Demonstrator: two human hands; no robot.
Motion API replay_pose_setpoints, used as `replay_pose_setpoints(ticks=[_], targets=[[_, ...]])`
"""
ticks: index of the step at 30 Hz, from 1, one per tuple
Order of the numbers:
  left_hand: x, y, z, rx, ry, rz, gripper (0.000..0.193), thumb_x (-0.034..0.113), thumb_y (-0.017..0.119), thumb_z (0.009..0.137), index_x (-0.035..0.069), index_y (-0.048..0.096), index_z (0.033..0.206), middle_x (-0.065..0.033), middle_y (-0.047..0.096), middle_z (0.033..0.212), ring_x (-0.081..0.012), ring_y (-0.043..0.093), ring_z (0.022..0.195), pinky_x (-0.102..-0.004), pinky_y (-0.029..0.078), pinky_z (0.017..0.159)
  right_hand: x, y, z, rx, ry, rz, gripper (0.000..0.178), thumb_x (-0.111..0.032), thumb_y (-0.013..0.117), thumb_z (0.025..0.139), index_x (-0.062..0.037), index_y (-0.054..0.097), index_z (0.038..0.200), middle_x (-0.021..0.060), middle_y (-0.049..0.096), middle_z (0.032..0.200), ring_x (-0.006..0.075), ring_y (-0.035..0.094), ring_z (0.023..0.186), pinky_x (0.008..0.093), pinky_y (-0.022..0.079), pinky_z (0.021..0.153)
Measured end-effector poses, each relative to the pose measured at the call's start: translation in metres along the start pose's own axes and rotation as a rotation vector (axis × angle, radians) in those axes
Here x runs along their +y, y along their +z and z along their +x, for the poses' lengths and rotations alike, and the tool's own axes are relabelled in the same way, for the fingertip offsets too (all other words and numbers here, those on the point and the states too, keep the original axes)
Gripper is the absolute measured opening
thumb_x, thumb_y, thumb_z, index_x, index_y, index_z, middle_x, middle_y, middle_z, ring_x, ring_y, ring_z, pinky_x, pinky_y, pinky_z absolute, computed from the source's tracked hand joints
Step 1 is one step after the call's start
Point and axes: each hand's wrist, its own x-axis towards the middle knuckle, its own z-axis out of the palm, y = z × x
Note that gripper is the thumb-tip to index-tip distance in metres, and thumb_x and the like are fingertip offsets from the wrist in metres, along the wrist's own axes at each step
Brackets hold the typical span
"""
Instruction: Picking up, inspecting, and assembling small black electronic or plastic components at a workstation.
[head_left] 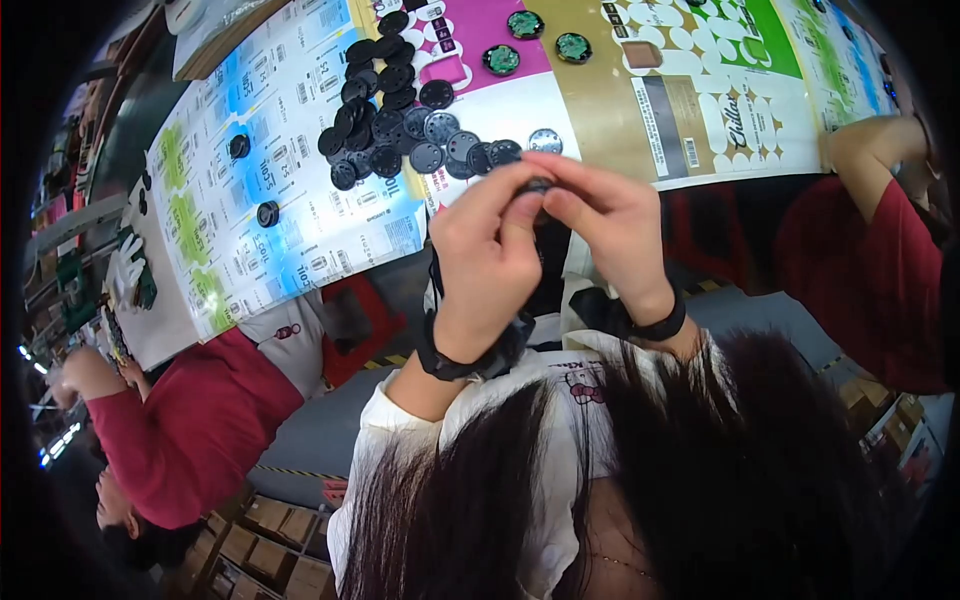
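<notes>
Both hands, left [487, 262] & right [610, 228], raised w/ fingertips pinching a small black disc [538, 186] (mostly hidden).

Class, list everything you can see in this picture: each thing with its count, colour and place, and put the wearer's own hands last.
Small round black disc: one, pinched between both hands' fingertips.
Pile of round black plastic discs: dozens, black and grey, table centre-left.
Stray black discs: two, on the left sheets.
Green round circuit boards: three, on the pink sheet.
Printed paper sheets: several, many colours, covering the table.
Co-workers' red sleeves: two, left and right.
Black wristbands: two, on the wrists.
Left hand: pinching the disc.
Right hand: pinching the disc.
</notes>
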Motion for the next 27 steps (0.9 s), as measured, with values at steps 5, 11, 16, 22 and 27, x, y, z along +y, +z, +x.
replay_pose_setpoints(ticks=[5, 11, 16, 22, 27], targets=[[-0.019, -0.056, 0.033, 0.035, -0.253, -0.168, 0.018, 0.005, 0.046, 0.082, 0.002, 0.055, 0.097, -0.0068, 0.06, 0.078, -0.0067, 0.05, 0.06, -0.0191, 0.042, 0.057, 0.004, -0.005, 0.044, -0.159, -0.129, -0.224, 0.027, -0.003, 0.056, 0.075, 0.0001, 0.055, 0.102, 0.0078, 0.058, 0.092, 0.0144, 0.058, 0.078, 0.0218, 0.044, 0.07], [-0.113, -0.21, 0.022, 0.631, -0.304, 0.643, 0.029, 0.004, 0.041, 0.081, 0.0, 0.048, 0.109, -0.0165, 0.053, 0.103, -0.0204, 0.053, 0.081, -0.028, 0.042, 0.075, 0.007, 0.011, 0.08, -0.208, -0.348, -1.125, 0.024, -0.013, 0.063, 0.069, -0.0046, 0.057, 0.09, 0.0095, 0.055, 0.08, 0.0234, 0.055, 0.073, 0.0292, 0.043, 0.064], [-0.138, -0.226, 0.023, 0.442, -0.395, 0.823, 0.031, 0.004, 0.043, 0.079, -0.001, 0.047, 0.11, -0.0196, 0.051, 0.105, -0.0266, 0.05, 0.093, -0.0296, 0.038, 0.083, 0.01, 0.028, 0.086, -0.266, -0.238, -1.348, 0.024, -0.02, 0.065, 0.065, -0.0051, 0.057, 0.083, 0.0094, 0.056, 0.079, 0.0269, 0.053, 0.076, 0.0349, 0.042, 0.065], [-0.052, -0.131, 0.067, 0.199, 0.025, 0.716, 0.034, 0.017, 0.053, 0.075, -0.001, 0.051, 0.104, -0.0191, 0.052, 0.104, -0.0311, 0.05, 0.095, -0.0331, 0.039, 0.081, 0.0, 0.018, 0.089, -0.186, -0.191, -1.163, 0.021, -0.015, 0.067, 0.064, -0.0036, 0.057, 0.078, 0.0058, 0.055, 0.072, 0.019, 0.053, 0.066, 0.0284, 0.041, 0.059], [-0.026, -0.038, 0.117, -0.177, 0.043, 0.686, 0.031, 0.025, 0.06, 0.07, 0.001, 0.058, 0.09, -0.0164, 0.057, 0.09, -0.0305, 0.055, 0.082, -0.0359, 0.044, 0.071, -0.005, -0.02, 0.084, -0.02, -0.161, -0.807, 0.018, -0.013, 0.067, 0.065, -0.002, 0.058, 0.076, 0.005, 0.056, 0.066, 0.0128, 0.052, 0.058, 0.0236, 0.041, 0.054]])
